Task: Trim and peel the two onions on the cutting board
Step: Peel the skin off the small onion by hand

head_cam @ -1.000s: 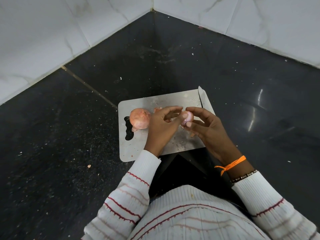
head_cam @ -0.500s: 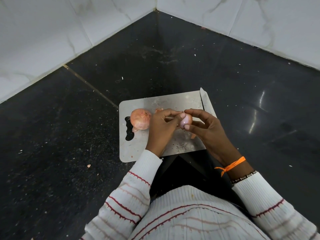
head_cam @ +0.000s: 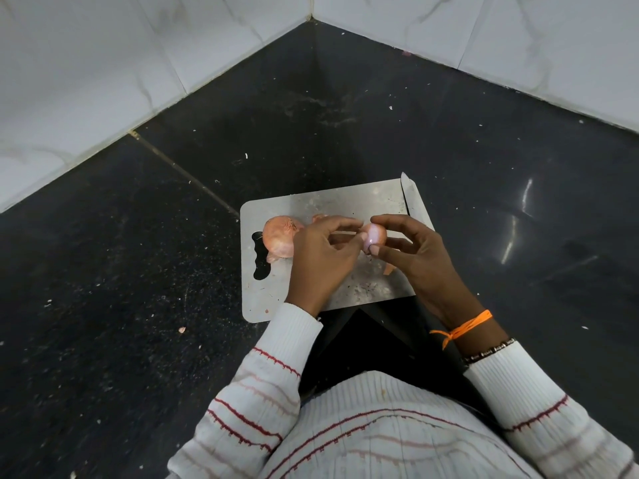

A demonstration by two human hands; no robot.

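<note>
Peeled onion [head_cam: 374, 237], pale pink and glossy, sits above the board [head_cam: 321, 205]; unpeeled onion [head_cam: 279, 239] lies on the board's left.

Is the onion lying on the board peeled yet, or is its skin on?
Skin on: the onion on the board shows dry, papery orange-brown skin.

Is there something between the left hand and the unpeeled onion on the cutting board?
Nothing visible. The unpeeled onion lies on the cutting board right beside the left hand, which with the right hand holds the peeled onion.
</note>
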